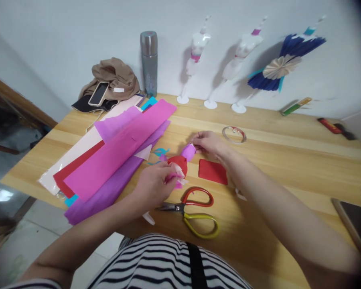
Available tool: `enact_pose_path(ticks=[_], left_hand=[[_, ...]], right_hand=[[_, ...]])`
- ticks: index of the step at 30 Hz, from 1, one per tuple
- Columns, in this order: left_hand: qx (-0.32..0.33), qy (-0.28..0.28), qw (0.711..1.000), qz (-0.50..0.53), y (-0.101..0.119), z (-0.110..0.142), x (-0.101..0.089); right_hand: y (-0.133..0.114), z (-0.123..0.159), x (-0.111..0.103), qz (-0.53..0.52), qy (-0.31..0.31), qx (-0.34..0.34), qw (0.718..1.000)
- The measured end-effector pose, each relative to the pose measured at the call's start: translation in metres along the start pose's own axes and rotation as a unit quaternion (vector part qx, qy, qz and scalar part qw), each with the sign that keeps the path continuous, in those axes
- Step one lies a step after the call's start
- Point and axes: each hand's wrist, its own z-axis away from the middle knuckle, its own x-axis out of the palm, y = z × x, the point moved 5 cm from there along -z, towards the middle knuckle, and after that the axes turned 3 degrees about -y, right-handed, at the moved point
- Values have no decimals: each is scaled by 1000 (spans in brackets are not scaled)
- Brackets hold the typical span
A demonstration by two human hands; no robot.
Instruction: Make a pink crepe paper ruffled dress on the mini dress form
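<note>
A small form wrapped in purple paper and red paper lies between my hands at the middle of the table. My right hand pinches its far purple end, where a small silvery bit shows. The fingers of my left hand are closed on crumpled pink and white paper at its near red end. Just below lie scissors with one red and one yellow handle, blades toward the left. A folded red paper piece lies under my right forearm. Blue paper scraps lie beyond my left hand.
Long coloured paper sheets are piled at left. Behind are a brown cloth, a phone, a thermos and white stands with small torsos. A tape roll and a dark tablet-like device lie at right.
</note>
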Motion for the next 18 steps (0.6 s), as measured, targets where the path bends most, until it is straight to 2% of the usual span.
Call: enact_pose_path(ticks=[2,4,5,6,7,8,10,12,15,18], left_hand=[[30,-15,999,-24,2,3,2],[50,-16,998,-33,2,5,4],[54,-17,998,-39,2,5,5],[56,-19,997,-45,2,5,5],[56,-23,997,-54,2,5,6],[55,-30,996,-67,2,5,7],[59,-42,992,-107,3,6,8],[65,-57,984,-156,5,6,9],[68,-74,974,-201,5,8,12],[67,-71,977,-190,2,9,12]], right_hand=[[-1,6,-6,8,18,-12,1000],[-9,19,-12,31,53,-61,996],[-18,31,-14,60,79,-120,988],[-26,44,-12,80,69,-177,979],[-30,58,-7,81,38,-195,977],[-34,73,0,77,-1,-210,975],[-43,104,17,94,-87,-287,949],[-47,127,28,168,-91,-348,918],[-41,136,38,240,-100,-357,897],[-32,130,37,255,-79,-331,905]])
